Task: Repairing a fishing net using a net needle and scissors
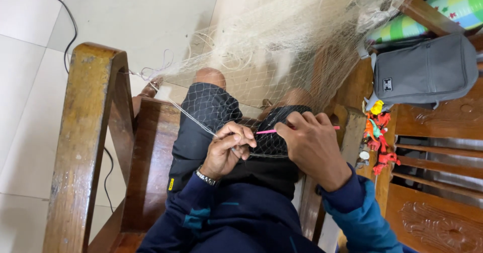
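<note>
Left hand (pixel 227 150) is curled almost closed over the lap, fingertips pinching a strand of the net (pixel 282 47) where a taut line runs up and left toward the chair arm (pixel 83 132). A metal watch (pixel 206 177) sits on that wrist. Right hand (pixel 312 145) is also nearly closed, fingers bent down on the mesh and gripping a thin pink needle (pixel 266 131); its one end points left toward the left hand, its other end shows just past the knuckles on the right.

Pale, fine mesh drapes over both knees and dark shorts, then bunches in a whitish heap at the far middle, over the tiled floor (pixel 30 82). On the right, a grey bag (pixel 427 72) lies on a carved wooden bench (pixel 443 182), with small bright toys (pixel 378 135) just beside its edge.
</note>
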